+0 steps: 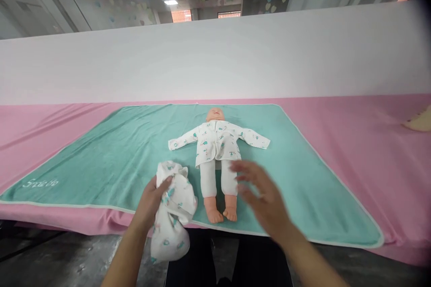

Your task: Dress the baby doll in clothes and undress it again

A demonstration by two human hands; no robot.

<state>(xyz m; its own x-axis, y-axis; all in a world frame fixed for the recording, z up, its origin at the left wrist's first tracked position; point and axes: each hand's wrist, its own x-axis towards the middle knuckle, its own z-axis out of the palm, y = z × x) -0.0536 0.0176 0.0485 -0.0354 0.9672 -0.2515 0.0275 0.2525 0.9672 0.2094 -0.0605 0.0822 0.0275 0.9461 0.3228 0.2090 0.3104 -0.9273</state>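
Observation:
A baby doll (pixel 213 208) lies on its back on a green blanket (pixel 141 143), feet toward me. It wears a white printed top (pixel 215 141) with both sleeves spread wide; its lower legs and feet are bare. My left hand (pixel 153 199) grips a bunched white printed baby garment (pixel 175 206), likely trousers, which hangs over the blanket's near edge left of the doll's legs. Beside the doll's legs on the right, my right hand (pixel 261 195) is raised with fingers apart and nothing in it, slightly blurred.
A pink cover (pixel 370 143) lies under the blanket. Behind it rises a plain white panel (pixel 215 63). At the far right edge a pale yellowish object (pixel 419 121) shows in part. My dark-clothed legs (pixel 191 260) are below the near edge.

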